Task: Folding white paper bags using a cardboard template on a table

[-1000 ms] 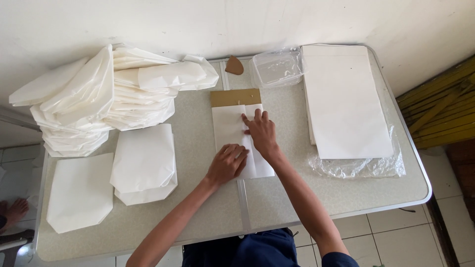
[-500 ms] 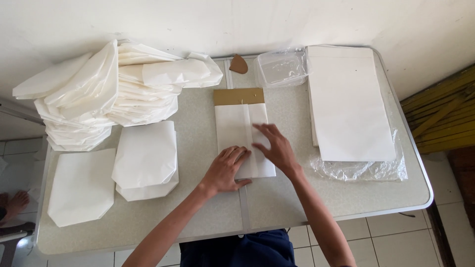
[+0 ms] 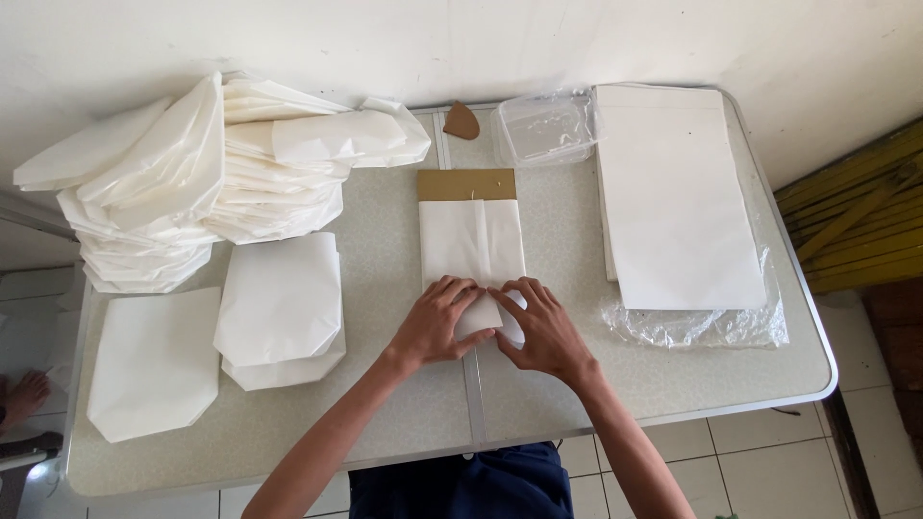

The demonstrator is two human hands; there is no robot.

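1. Beside the brown cardboard template (image 3: 467,184), a clear plastic tub (image 3: 544,128) is seen; its contents cannot be told.
2. Below the template, the white paper sheet (image 3: 472,245) is pinched at its near corners by the left hand (image 3: 438,320) and right hand (image 3: 541,329).
3. Since earlier, both hands have been drawn to the near edge.
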